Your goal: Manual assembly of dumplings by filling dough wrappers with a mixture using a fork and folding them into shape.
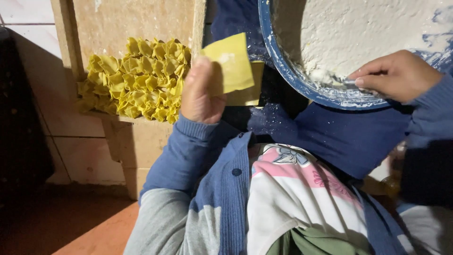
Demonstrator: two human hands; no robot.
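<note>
**Thin yellow dough squares held in one hand, filling worked in the bowl with the other**

A small stack of thin, square, yellow dough wrappers (234, 63) is held up in the left hand (202, 92), in front of the chest and between a wooden board on the left and a bowl on the right. The wrappers are judged to be very light, soft and limp, easily torn or creased, and faintly dusted with flour, so that sheets may slide on one another. They are best taken flat near one edge or corner, with light pressure only. The left hand is closed on the lower left edge of the stack, thumb pressed over the top sheet; the upper sheet is fanned slightly off the one below.

The right hand (396, 75) is curled together on a slim utensil (348, 81), whose kind cannot be told, with its tip in a pale, crumbly filling (358, 33) at the near rim of a round blue bowl (302, 85) smeared with flour.

On the pale wooden board (141, 19) a heap of folded yellow dumplings (139, 78) lies, well apart from both hands. The bowl appears to rest on a dark blue cloth (349, 137) over the lap.
</note>
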